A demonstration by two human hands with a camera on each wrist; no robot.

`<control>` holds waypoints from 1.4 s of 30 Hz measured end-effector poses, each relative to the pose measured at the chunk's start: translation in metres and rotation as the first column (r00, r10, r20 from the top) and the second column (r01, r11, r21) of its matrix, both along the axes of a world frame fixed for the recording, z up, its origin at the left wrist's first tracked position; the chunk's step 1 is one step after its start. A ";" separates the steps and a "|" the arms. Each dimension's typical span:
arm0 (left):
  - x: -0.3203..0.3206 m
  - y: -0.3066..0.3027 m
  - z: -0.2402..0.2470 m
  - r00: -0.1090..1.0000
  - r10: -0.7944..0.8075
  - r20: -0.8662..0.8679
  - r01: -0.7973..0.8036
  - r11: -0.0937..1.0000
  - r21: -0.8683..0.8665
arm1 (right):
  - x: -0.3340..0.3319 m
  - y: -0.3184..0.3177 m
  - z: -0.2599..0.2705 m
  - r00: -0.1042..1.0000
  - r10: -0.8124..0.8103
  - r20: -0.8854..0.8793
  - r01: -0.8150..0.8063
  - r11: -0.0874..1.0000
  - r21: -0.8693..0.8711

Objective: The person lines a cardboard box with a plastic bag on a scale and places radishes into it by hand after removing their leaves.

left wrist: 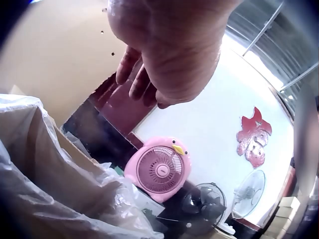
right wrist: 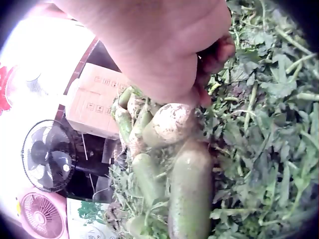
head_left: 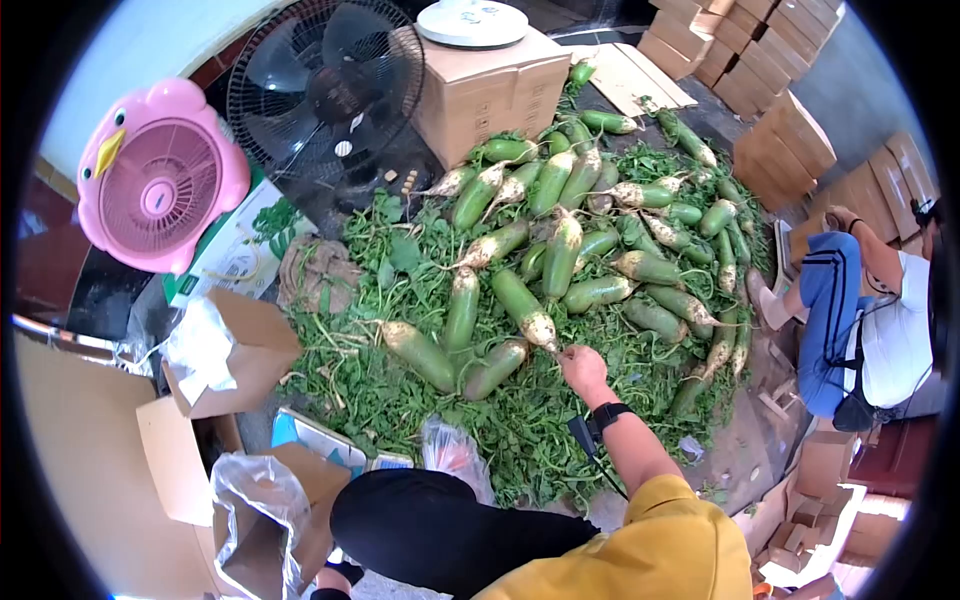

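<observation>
Many green radishes with pale, soil-marked root ends lie on a bed of loose leaves (head_left: 400,260). At the centre of the head view, my right hand (head_left: 583,370) pinches the thin root tip of one radish (head_left: 518,302), whose green end points away from me. In the right wrist view this hand (right wrist: 159,45) has its fingers curled close to the pale ends of two radishes; one (right wrist: 191,191) lies below it. My left hand (left wrist: 174,45) appears only in the left wrist view, fingers loosely bent and holding nothing, above a plastic-lined carton (left wrist: 75,149).
A pink fan (head_left: 165,190), a black fan (head_left: 325,90) and a carton (head_left: 490,95) stand behind the leaves. Plastic-lined cartons (head_left: 320,475) are at my left. Another person (head_left: 880,320) sits at the right, near stacked boxes (head_left: 785,150).
</observation>
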State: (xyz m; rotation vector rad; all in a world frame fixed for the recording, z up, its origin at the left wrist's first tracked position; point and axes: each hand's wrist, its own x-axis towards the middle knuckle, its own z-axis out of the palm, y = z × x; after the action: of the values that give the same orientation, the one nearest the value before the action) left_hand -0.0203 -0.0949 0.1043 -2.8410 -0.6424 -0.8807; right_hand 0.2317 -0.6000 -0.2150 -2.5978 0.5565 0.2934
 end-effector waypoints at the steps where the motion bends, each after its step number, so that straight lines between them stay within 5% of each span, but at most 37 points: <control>1: 0.002 -0.007 0.003 1.000 0.014 -0.002 -0.014 1.000 0.004 | -0.002 -0.001 0.000 1.000 0.014 -0.002 -0.014 1.000 0.004; 5: 0.010 -0.033 0.016 1.000 -0.031 -0.006 0.031 0.999 0.018 | 0.002 0.004 0.015 0.996 -0.086 0.034 0.080 0.988 0.132; 7: 0.006 -0.032 0.013 0.999 0.019 0.038 -0.016 0.997 -0.074 | 0.014 0.003 0.017 0.968 -0.078 0.239 0.045 0.989 0.141; 9: -0.024 0.010 -0.002 0.995 -0.022 -0.096 0.008 0.989 -0.147 | 0.031 0.010 0.042 0.896 -0.163 0.412 -0.002 0.929 0.371; 15: 0.023 -0.033 0.005 0.976 -0.205 0.074 0.218 0.914 -0.342 | 0.080 0.040 0.133 0.900 -0.267 0.344 -0.215 0.413 0.885; 18: 0.054 -0.060 0.009 0.965 -0.218 0.147 0.262 0.743 -0.616 | 0.081 0.050 0.186 0.887 -0.366 0.282 -0.227 0.186 0.956; 22: 0.111 -0.095 0.015 0.907 -0.412 0.089 0.321 0.540 -0.778 | 0.092 0.040 0.195 0.910 -0.378 0.173 -0.277 -0.242 0.930; 27: 0.177 -0.127 -0.017 0.727 -0.676 0.122 0.360 0.223 -0.906 | 0.077 0.091 0.238 0.871 -0.472 -0.135 -0.119 -0.470 0.875; 31: 0.201 -0.130 -0.052 0.677 -0.731 0.090 0.417 0.280 -0.864 | 0.076 0.116 0.236 0.909 -0.378 -0.174 -0.132 -0.660 0.740; 34: 0.205 -0.131 -0.047 0.719 -0.695 -0.015 -0.007 0.015 -1.000 | 0.074 0.131 0.245 0.881 -0.401 -0.251 -0.087 -0.659 0.747; 35: 0.206 -0.128 -0.052 0.703 -0.711 -0.015 -0.009 0.011 -1.000 | 0.070 0.136 0.251 0.902 -0.350 -0.255 -0.050 -0.670 0.741; 37: 0.206 -0.121 -0.069 0.703 -0.690 -0.169 0.072 0.306 -0.949 | 0.075 0.138 0.235 0.933 -0.332 -0.142 -0.125 -0.666 0.735; 39: 0.204 -0.124 -0.070 0.715 -0.641 -0.279 0.193 0.565 -0.802 | 0.065 0.152 0.251 0.933 -0.357 -0.040 -0.163 -0.518 0.840; 42: 0.202 -0.124 -0.079 0.747 -0.540 -0.388 0.130 0.691 -0.711 | 0.051 0.175 0.267 0.931 -0.360 0.056 -0.259 -0.545 0.798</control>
State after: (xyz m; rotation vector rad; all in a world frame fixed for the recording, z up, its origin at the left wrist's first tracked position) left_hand 0.1819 -0.2184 0.0258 -3.6558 -0.3375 0.3452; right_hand 0.2829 -0.4253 0.0520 -0.4491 0.0191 0.0903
